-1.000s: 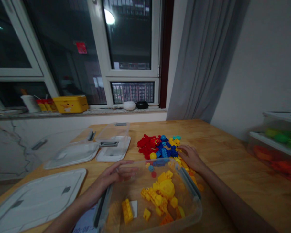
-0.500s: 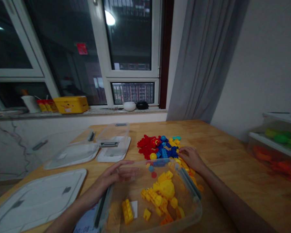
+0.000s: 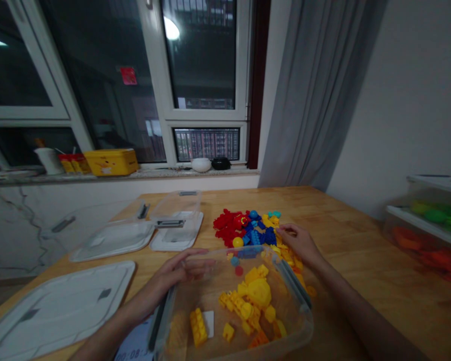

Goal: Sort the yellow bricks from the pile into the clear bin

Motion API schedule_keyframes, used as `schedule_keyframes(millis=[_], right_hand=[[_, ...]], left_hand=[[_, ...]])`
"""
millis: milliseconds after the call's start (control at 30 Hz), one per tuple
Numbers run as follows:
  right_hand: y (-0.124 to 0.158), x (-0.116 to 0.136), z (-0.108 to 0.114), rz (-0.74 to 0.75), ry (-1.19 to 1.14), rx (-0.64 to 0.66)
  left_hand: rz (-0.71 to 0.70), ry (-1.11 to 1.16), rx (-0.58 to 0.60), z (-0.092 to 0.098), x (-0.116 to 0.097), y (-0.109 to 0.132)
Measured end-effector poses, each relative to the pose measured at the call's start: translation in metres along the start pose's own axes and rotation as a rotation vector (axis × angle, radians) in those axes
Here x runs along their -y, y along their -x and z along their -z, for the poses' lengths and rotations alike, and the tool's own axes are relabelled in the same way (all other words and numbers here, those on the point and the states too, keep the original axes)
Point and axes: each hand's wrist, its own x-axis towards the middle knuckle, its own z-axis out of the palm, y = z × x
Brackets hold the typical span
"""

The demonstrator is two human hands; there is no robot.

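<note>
The clear box (image 3: 304, 328) sits on the near side of the desk (image 3: 323, 213), with yellow blocks (image 3: 257, 293) spread over its floor and a mixed heap of pieces (image 3: 244, 230) just beyond its far wall. The left hand (image 3: 176, 271) lies at the far-left corner of the box, fingers stretched out and loosely spread; how firmly it bears on the plastic is unclear. The right hand (image 3: 295, 240) bends low over the heap's right edge, thumb and fingers curled in among yellow pieces (image 3: 284, 252) beside dark blue blocks (image 3: 270, 236); I cannot tell whether it pinches one. Working well here likely means steadying the box lightly with the left hand, while the right takes pieces from the outer edge with its fingertips, so the blue ones stay undisturbed. The grey latch (image 3: 292, 282) stands close to the right wrist, so a slightly raised forearm would probably avoid snagging it.
</note>
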Motion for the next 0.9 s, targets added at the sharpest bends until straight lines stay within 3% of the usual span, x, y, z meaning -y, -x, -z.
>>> schedule_keyframes(millis=[167, 300, 433, 533, 900], right_hand=[[0.014, 0.034, -0.011, -0.223, -0.482, 0.154], [0.031, 0.060, -0.017, -0.290, -0.687, 0.316], [0.043, 0.072, -0.020, -0.279, -0.675, 0.514], [0.047, 0.072, -0.022, -0.218, -0.583, 0.579], [0.050, 0.074, -0.023, -0.229, -0.566, 0.603]], left_hand=[[-0.010, -0.018, -0.025, -0.003, -0.004, 0.002], [-0.006, -0.038, -0.037, -0.005, -0.007, 0.003], [0.010, -0.021, -0.023, -0.005, -0.007, 0.002], [0.012, -0.005, -0.009, -0.005, -0.007, 0.001], [-0.013, -0.030, -0.018, -0.004, -0.006, 0.002]])
